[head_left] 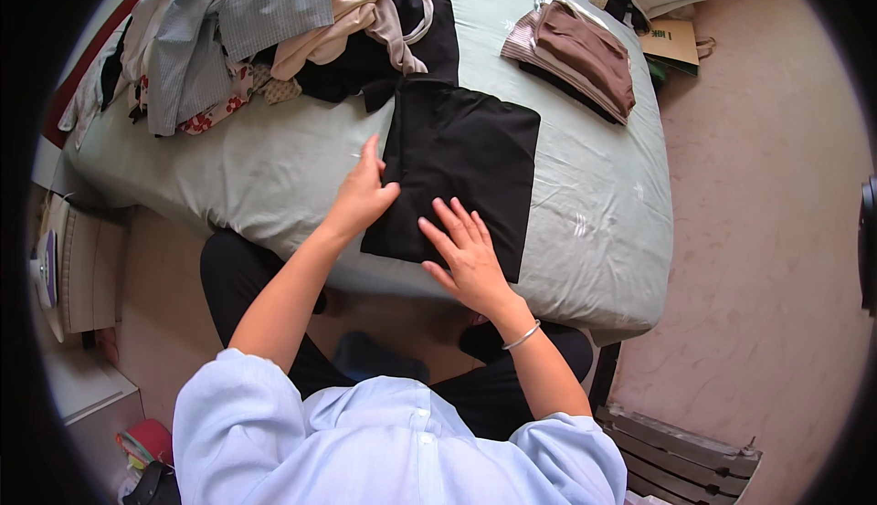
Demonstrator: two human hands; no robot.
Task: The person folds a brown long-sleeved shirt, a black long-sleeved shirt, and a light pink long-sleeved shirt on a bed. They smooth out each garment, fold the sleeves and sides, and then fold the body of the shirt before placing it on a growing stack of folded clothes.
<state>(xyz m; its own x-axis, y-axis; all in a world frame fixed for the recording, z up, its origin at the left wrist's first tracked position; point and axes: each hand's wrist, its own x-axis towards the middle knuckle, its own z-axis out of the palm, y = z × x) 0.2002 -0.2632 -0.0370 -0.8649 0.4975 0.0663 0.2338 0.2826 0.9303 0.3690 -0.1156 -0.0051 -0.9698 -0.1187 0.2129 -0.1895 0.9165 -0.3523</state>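
A black folded garment (475, 153) lies flat in a rough square near the front edge of the bed, with slight creases on top; its exact kind I cannot tell. My right hand (469, 257) rests palm down on its near part, fingers spread. At the garment's left edge is my left hand (362, 193), turned on its side with the thumb reaching over the cloth. Its index finger points away from me, and its other fingers are partly hidden. Neither hand grips the fabric.
Loose clothes (274, 12) are heaped at the bed's far left, some black ones reaching the folded garment. A stack of folded clothes (585, 57) sits at the far right of the pale green bedsheet (598, 222). A slatted wooden piece (681, 450) stands at lower right.
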